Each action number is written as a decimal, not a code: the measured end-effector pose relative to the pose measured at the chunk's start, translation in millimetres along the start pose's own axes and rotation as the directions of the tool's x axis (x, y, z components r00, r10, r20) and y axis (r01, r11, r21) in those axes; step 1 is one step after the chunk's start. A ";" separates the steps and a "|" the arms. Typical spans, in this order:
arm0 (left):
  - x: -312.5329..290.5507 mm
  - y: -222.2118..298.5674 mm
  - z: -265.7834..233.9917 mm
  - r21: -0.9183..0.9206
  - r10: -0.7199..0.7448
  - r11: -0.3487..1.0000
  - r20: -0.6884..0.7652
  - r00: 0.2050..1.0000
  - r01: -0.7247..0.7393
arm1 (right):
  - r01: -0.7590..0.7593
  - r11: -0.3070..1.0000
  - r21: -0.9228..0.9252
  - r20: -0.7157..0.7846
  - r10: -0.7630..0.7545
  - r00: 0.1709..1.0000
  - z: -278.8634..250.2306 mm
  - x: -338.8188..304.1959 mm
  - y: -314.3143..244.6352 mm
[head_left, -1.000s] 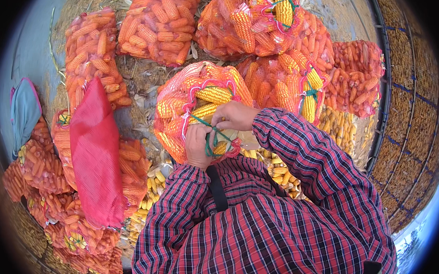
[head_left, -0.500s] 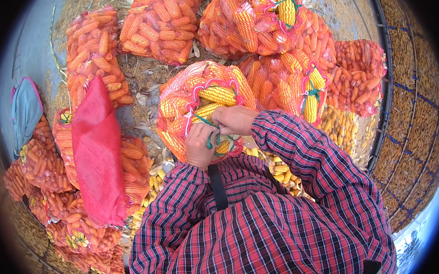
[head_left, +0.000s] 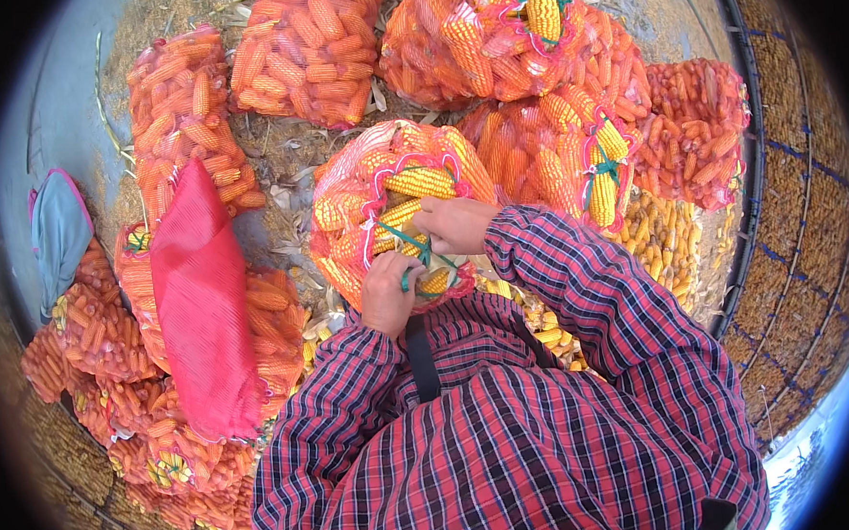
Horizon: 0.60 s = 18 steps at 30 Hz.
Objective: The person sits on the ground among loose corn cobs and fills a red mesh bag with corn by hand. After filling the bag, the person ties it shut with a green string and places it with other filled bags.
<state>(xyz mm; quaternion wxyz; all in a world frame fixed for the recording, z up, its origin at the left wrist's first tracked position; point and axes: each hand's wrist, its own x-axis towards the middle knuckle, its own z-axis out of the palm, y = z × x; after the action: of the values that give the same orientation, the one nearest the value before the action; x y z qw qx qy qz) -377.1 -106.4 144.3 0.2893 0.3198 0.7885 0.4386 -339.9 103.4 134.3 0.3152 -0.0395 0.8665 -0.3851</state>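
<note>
On husk-strewn ground among filled mesh sacks, both hands — left hand, right hand — pinch green cord at the corn sack's mouth.

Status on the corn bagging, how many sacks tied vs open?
Done: two filled sacks behind look tied with green cord; others lie filled. In hand: left hand and right hand work green string at the mouth of the mesh sack. Left: an empty red sack and loose cobs.
</note>
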 end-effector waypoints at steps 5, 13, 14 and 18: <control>-2.4 7.7 -6.2 0.024 -0.039 0.999 0.031 0.999 0.038 | -0.028 0.999 0.042 -0.036 0.029 0.999 3.4 -4.9 0.9; 0.3 6.6 -4.8 0.034 -0.122 0.992 0.069 0.990 0.120 | -0.089 0.994 0.063 -0.063 0.093 0.994 12.7 -1.3 0.1; 1.0 6.1 -8.2 0.049 -0.128 0.991 0.090 0.988 0.124 | -0.103 0.992 0.073 -0.071 0.109 0.992 12.0 -2.2 -1.0; 2.6 6.6 -30.8 0.152 -0.144 0.982 0.197 0.970 0.115 | -0.161 0.977 0.143 -0.211 0.189 0.959 5.8 -20.6 -10.8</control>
<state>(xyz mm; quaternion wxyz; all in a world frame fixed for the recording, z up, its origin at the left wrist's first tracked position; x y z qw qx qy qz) -399.7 -117.3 163.4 0.3746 0.3309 0.8020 0.3270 -322.0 98.5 149.4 0.2506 0.1004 0.8708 -0.4109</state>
